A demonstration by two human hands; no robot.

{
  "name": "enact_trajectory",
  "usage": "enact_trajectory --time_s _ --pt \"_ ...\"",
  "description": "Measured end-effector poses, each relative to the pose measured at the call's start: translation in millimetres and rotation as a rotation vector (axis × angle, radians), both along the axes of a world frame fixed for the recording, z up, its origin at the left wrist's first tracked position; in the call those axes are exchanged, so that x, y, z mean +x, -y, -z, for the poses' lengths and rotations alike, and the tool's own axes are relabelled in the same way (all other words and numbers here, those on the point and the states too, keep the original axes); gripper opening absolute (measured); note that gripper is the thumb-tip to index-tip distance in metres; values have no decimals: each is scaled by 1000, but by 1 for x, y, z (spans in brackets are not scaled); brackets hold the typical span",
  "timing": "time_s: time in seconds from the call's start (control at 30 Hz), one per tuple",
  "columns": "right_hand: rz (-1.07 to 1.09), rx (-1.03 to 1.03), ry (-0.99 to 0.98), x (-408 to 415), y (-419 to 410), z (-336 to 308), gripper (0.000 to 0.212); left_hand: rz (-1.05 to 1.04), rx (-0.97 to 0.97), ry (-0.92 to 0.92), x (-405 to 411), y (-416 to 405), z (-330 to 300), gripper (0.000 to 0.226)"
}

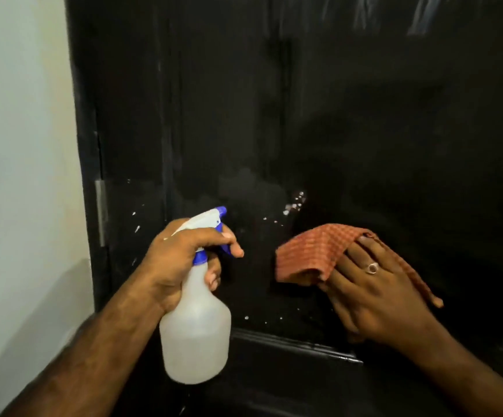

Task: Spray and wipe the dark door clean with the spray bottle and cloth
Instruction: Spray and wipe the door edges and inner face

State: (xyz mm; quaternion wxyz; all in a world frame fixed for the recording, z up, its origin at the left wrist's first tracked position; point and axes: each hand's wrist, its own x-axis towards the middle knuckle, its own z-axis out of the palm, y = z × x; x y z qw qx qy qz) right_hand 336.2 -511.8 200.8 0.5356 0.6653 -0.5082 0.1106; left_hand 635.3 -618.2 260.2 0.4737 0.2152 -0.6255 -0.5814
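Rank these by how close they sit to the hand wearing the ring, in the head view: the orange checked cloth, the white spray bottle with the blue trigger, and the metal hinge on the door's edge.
1. Orange checked cloth: pressed under the right hand against the dark door.
2. White plastic spray bottle with blue trigger: to its left, gripped by the left hand.
3. Metal hinge: farthest left, on the door's edge.

The dark door (334,115) fills most of the view. On its panel, white droplets (294,203) cluster right of the metal hinge (101,212) at the door's left edge, with more specks lower down. A folded orange checked cloth (307,251) lies flat against the panel, further right of the hinge than the droplets.
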Motion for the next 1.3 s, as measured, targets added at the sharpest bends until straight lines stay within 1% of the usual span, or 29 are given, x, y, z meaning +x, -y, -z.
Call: enact_trajectory --time_s 0.1,0.17,0.2,0.27,0.33,0.37,0.43,0.5,0.57,0.6,0.63,0.73,0.8,0.87,0.97,1.0,1.07,1.17,1.23,1.3 --pt "55 -228 202 28 15 -40 41 9 -21 32 15 7 7 14" --pt "50 -308 257 65 42 -60 43 -1 -13 12 20 9 9 14" --pt "12 -280 228 82 52 -60 43 -11 -6 -4 22 9 10 14" --pt "-46 -139 105 98 60 -45 44 -49 30 -45 27 13 14 20" --pt "-25 -15 34 94 44 -29 44 -84 82 -78 35 16 20 30" --pt "-4 -10 26 87 32 -25 44 -74 68 -75 38 16 22 26" --pt "61 -121 63 75 12 -26 41 -5 -1 -45 44 14 23 13" --pt "191 -295 180 74 5 -42 44 46 -34 -34 48 14 23 15" --pt "245 -409 285 88 18 -65 44 50 -43 -35 48 15 22 14" --pt "220 -408 305 102 28 -71 42 47 -36 -43 49 15 22 11" --pt "169 -370 286 113 40 -72 43 38 -27 -56 49 15 21 9" --pt "84 -150 138 115 51 -37 46 45 -15 -75 52 16 21 15" --pt "62 -72 68 100 35 -18 41 46 -6 -70 58 15 24 18" --pt "43 -136 64 88 22 -23 37 30 -6 -51 64 16 26 12" --pt "103 -357 211 94 33 -63 36 -21 -10 -21 68 19 27 12" --pt "130 -393 256 103 42 -74 38 -31 -10 -17 69 20 28 13" --pt "135 -382 284 121 58 -81 39 -37 -9 -13 69 22 29 13" --pt "31 -278 156 113 65 -46 37 -30 -10 -20 67 22 31 13" --pt "-11 -176 72 98 53 -21 40 -25 -22 -16 67 23 31 12" --pt "-47 -168 25 83 44 -22 40 -31 -22 -18 71 25 33 12"
